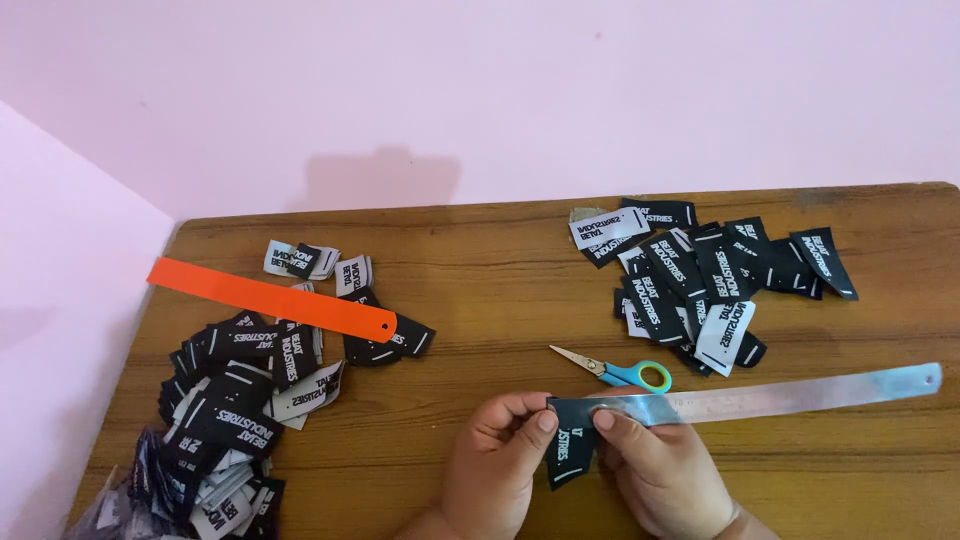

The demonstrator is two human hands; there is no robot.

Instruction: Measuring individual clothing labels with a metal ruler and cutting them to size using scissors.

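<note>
**Inspector:** State the position of the hands.

**Assistant:** Both sit at the near edge of the brown wooden worktop (500, 290). The left hand (497, 462) is closed in a pinch, thumb and fingertips on the left upper edge of a small black woven fabric label with white lettering (568, 447). The right hand (655, 470) is likewise closed, pinching the label's right upper edge. The label hangs between them, folded or creased near the top.

**Inspector:** And the long steel ruler (780, 396)?

**Assistant:** It lies flat, running right from the right hand's fingers; its near-left end touches or sits just behind the label. I cannot tell whether the fingers press on it.

**Inspector:** Surroundings?

**Assistant:** Small scissors with blue and yellow handles (618, 371) lie just beyond the hands, closed. A heap of black and white labels (700, 285) sits far right; a larger heap (235, 400) near left, with a flat orange plastic strip (270, 298) across its far side.

**Inspector:** Judgement on workmanship?

**Assistant:** In my view, the fold should be kept square: both pinches level, edges matched before pressing, lettering kept clear of the crease. Using the ruler's edge as a guide would likely keep it straight.
</note>
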